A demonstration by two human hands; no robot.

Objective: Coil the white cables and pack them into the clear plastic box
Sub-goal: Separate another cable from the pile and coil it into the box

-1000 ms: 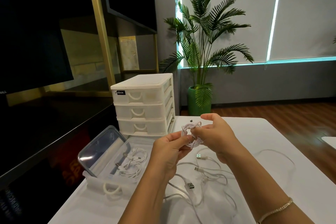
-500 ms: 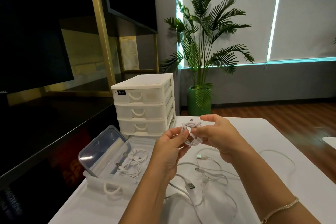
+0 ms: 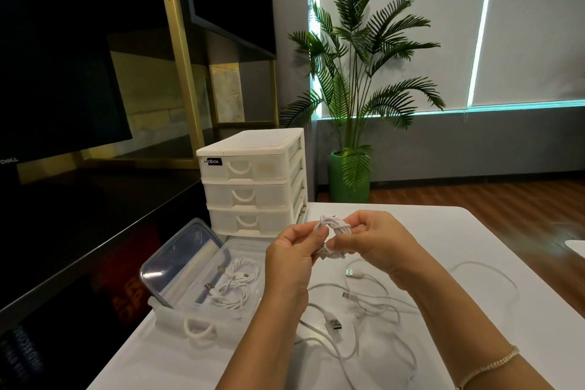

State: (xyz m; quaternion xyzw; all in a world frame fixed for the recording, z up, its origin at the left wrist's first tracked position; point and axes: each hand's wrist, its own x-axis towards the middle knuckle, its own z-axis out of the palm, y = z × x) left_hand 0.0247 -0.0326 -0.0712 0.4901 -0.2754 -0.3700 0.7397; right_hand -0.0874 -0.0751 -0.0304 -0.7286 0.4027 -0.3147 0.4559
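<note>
A small coiled white cable (image 3: 334, 227) is held above the white table between both hands. My left hand (image 3: 292, 255) pinches its left side, with the USB plug poking out below the thumb. My right hand (image 3: 368, 241) grips its right side. The clear plastic box (image 3: 240, 248) lies open at the left, its lid (image 3: 182, 260) leaning up, with coiled white cables (image 3: 235, 286) inside. Several loose white cables (image 3: 367, 304) sprawl on the table under my forearms.
A white three-drawer organiser (image 3: 253, 182) stands behind the box. One white drawer (image 3: 190, 324) lies pulled out at the table's front left. A dark cabinet runs along the left; a potted palm (image 3: 357, 104) stands beyond the table (image 3: 506, 247).
Both hands have kept working the coil: the left thumb and fingers shifted up along it, and the bundle looks tighter, with its plug now showing below.
</note>
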